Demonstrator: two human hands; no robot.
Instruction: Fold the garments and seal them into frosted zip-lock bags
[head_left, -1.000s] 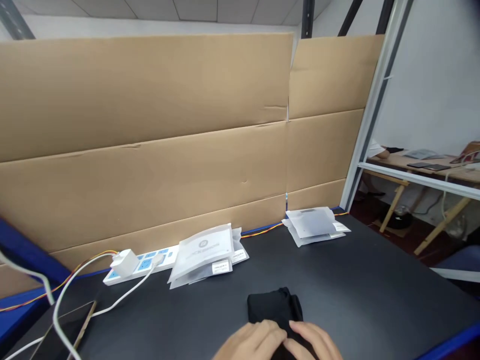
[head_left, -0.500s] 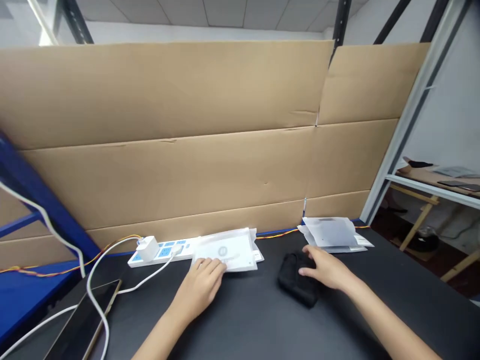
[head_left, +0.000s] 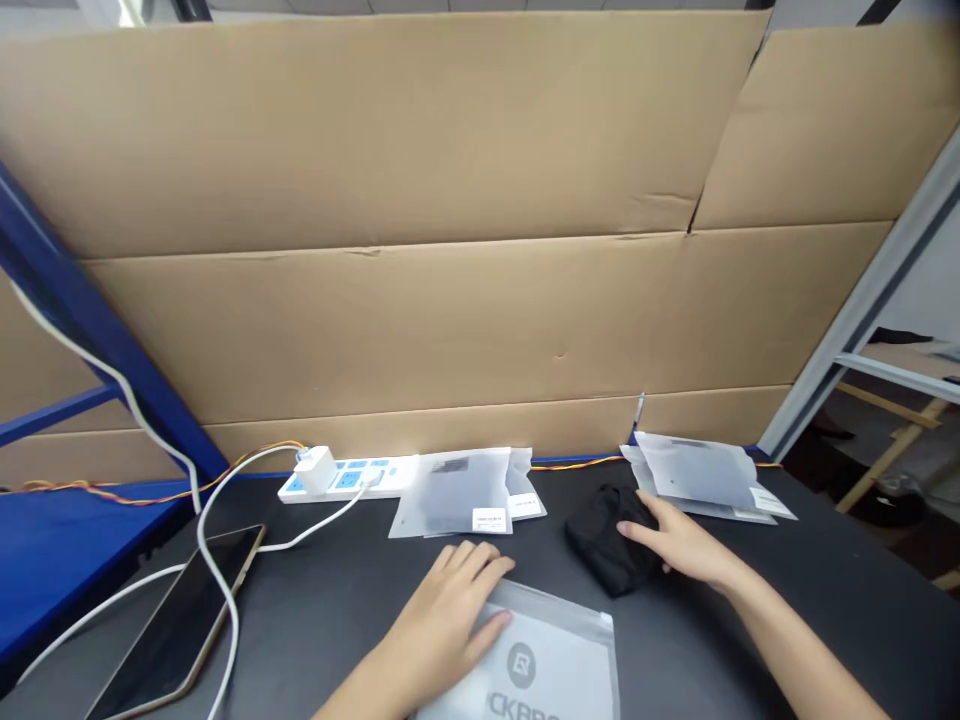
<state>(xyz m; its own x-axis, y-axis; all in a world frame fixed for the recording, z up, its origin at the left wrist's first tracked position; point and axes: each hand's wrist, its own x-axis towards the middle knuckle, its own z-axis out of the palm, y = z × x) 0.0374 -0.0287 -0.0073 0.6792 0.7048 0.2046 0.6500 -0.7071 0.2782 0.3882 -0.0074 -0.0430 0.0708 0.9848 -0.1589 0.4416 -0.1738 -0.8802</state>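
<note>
Below, near to far: the left hand (head_left: pixel 442 625), at 7 o'clock from the view's centre, lies palm down with its fingers spread, pressing on a frosted zip bag (head_left: pixel 544 660) without pinching it. The bag lies flat at 6 o'clock, cut off by the lower frame, and shows a round grey logo and the letters "CKBR". The right hand (head_left: pixel 675 545), at 4 o'clock, is also spread, its fingertips resting on a folded black garment (head_left: pixel 604 540), with no pinch visible. The garment sits in a soft, compact bundle at 3 o'clock from the bag, on a black tabletop (head_left: pixel 840 610). The step in hand appears to be handling the bag and garment side by side; in judgement, the next move calls for freeing the bag's edge from under the left palm. At 8 o'clock, a dark tablet (head_left: pixel 176 620) lies under a white cable (head_left: pixel 217 570). Farther off, at 12 o'clock, a stack of frosted bags (head_left: pixel 457 495) lies beside a white power strip (head_left: pixel 345 478); at 1 o'clock lies a second stack of frosted bags (head_left: pixel 697 475). Corrugated cardboard sheets (head_left: pixel 450 250) close the far side.
</note>
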